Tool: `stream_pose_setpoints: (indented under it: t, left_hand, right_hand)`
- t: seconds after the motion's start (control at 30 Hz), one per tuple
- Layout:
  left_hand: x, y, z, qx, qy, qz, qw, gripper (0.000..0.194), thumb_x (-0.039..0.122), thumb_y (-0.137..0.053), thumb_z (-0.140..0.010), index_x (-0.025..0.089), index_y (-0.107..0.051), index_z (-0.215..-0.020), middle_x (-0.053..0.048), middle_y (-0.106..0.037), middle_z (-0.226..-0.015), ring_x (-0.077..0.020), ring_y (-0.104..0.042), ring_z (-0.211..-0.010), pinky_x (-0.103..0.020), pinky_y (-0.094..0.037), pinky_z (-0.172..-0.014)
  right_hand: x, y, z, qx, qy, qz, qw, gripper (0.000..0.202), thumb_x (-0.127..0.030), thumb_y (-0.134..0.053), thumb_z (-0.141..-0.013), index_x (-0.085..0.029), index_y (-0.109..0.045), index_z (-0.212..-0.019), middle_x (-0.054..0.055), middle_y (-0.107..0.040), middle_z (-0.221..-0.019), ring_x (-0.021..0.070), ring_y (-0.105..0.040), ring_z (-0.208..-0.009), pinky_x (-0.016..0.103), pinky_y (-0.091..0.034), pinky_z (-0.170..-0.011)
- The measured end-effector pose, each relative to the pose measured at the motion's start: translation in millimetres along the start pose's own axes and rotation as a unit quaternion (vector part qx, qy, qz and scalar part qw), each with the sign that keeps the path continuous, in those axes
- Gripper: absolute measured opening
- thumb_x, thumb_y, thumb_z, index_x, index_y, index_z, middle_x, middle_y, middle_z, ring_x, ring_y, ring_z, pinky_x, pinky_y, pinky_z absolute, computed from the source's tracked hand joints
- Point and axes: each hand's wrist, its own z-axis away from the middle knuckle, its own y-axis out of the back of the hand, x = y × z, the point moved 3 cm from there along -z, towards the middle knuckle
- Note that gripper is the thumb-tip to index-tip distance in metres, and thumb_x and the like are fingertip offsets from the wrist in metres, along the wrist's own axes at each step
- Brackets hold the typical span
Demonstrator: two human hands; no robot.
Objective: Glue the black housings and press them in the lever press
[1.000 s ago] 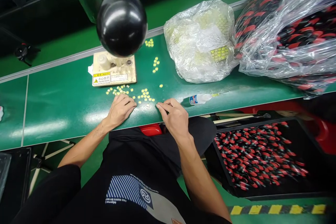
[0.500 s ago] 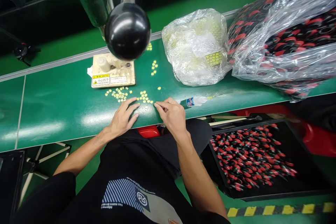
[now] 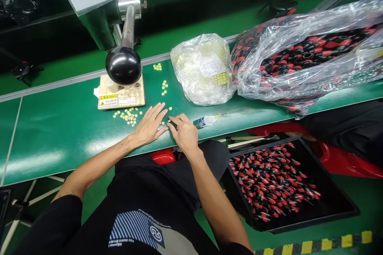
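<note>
Pieces (image 3: pixel 128 117), small and yellow, lie on the green belt (image 3: pixel 66 127), clustered just before the cream block (image 3: pixel 121 104) with others to its right. My left hand (image 3: pixel 148 126) is palm down, fingers loosely spread and gripping nothing I can see; my right hand (image 3: pixel 186 134), near the bottle (image 3: pixel 202 122), has thumb and forefinger close together, and whether they pinch anything I cannot tell.

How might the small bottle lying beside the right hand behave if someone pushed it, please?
The bottle would probably roll, since it looks rounded and lies on its side on a smooth, shiny table. Its thin, protruding tip might bend or snag.
</note>
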Motion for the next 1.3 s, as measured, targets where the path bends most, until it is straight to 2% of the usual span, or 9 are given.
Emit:
stream_pose_setpoints:
  t: [0.1,0.23,0.4,0.53,0.67,0.8,0.93,1.1,1.3]
  left_hand:
    - [-3,-1.1,-7,-0.017,0.013,-0.027,0.999,0.069,0.043,-0.058,-0.107,0.015,-0.033,-0.166,-0.027,-0.033,-0.175,-0.0391,-0.026,-0.167,-0.068,-0.029,-0.132]
    - [-6,-8.2,-23,-0.046,0.018,-0.052,0.997,0.067,0.041,-0.054,-0.108,0.008,-0.036,-0.164,-0.029,-0.026,-0.177,-0.039,-0.023,-0.168,-0.066,-0.026,-0.133]
    - [-8,-11.5,-35,-0.05,0.003,-0.045,0.998,0.068,0.046,-0.053,-0.108,0.01,-0.037,-0.164,-0.026,-0.027,-0.178,-0.0371,-0.021,-0.169,-0.064,-0.024,-0.135]
    - [-9,-6.4,-26,-0.018,0.002,-0.032,0.999,0.069,0.048,-0.057,-0.107,0.009,-0.04,-0.161,-0.028,-0.035,-0.174,-0.0392,-0.027,-0.166,-0.063,-0.029,-0.134]
    - [-12,-2.4,-16,0.007,0.007,-0.018,1.0,0.066,0.047,-0.062,-0.105,0.013,-0.043,-0.159,-0.027,-0.04,-0.17,-0.0404,-0.033,-0.164,-0.066,-0.035,-0.131]
    - [-10,0.5,-6,0.015,-0.005,-0.019,1.0,0.061,0.043,-0.064,-0.104,0.014,-0.047,-0.156,-0.027,-0.044,-0.168,-0.0409,-0.038,-0.161,-0.065,-0.04,-0.128]
    - [-6,4.3,2,0.027,-0.001,-0.031,0.999,0.055,0.039,-0.064,-0.105,0.012,-0.049,-0.152,-0.028,-0.047,-0.164,-0.0417,-0.041,-0.159,-0.064,-0.043,-0.126]
    - [-5,4.3,4,0.027,0.01,-0.025,0.999,0.052,0.039,-0.063,-0.105,0.013,-0.052,-0.149,-0.028,-0.048,-0.163,-0.0415,-0.042,-0.158,-0.066,-0.044,-0.125]
    - [-4,6.1,4,0.034,0.001,-0.012,0.999,0.048,0.038,-0.062,-0.106,0.014,-0.054,-0.147,-0.027,-0.051,-0.161,-0.0402,-0.044,-0.157,-0.066,-0.046,-0.123]
  right_hand:
    - [6,-3,-4,0.004,-0.018,-0.034,0.999,0.028,-0.038,-0.061,-0.106,-0.023,-0.083,-0.114,0.006,-0.075,-0.1,0.0167,-0.064,-0.073,0.033,-0.049,-0.071]
    - [4,-2,-6,0.009,0.01,0.002,1.0,0.034,-0.038,-0.055,-0.108,-0.02,-0.084,-0.115,0.008,-0.073,-0.101,0.0198,-0.068,-0.083,0.033,-0.047,-0.068]
    - [12,0,-4,0.029,-0.009,-0.038,0.999,0.037,-0.038,-0.054,-0.107,-0.019,-0.082,-0.122,0.009,-0.072,-0.099,0.0206,-0.066,-0.082,0.033,-0.05,-0.072]
    - [19,2,-2,0.022,-0.027,-0.102,0.994,0.032,-0.029,-0.059,-0.101,-0.018,-0.082,-0.119,0.008,-0.07,-0.094,0.02,-0.064,-0.078,0.036,-0.055,-0.079]
    - [19,4,-3,0.018,-0.025,-0.115,0.993,0.03,-0.021,-0.059,-0.097,-0.02,-0.083,-0.115,0.008,-0.073,-0.103,0.0189,-0.066,-0.078,0.036,-0.056,-0.08]
    - [17,2,-4,0.025,-0.02,-0.103,0.994,0.028,-0.02,-0.061,-0.097,-0.02,-0.082,-0.114,0.007,-0.074,-0.099,0.0183,-0.065,-0.075,0.035,-0.054,-0.076]
    - [16,0,-4,0.048,-0.006,-0.052,0.997,0.029,-0.019,-0.058,-0.1,-0.022,-0.083,-0.114,0.008,-0.075,-0.106,0.0182,-0.068,-0.08,0.033,-0.051,-0.071]
    - [16,-1,-7,0.076,0.028,0.003,0.997,0.028,-0.023,-0.059,-0.103,-0.021,-0.083,-0.116,0.009,-0.075,-0.103,0.0191,-0.069,-0.081,0.032,-0.048,-0.065]
    - [17,-2,-13,0.081,0.067,-0.018,0.994,0.026,-0.019,-0.059,-0.102,-0.021,-0.084,-0.109,0.009,-0.077,-0.108,0.0178,-0.072,-0.082,0.031,-0.054,-0.072]
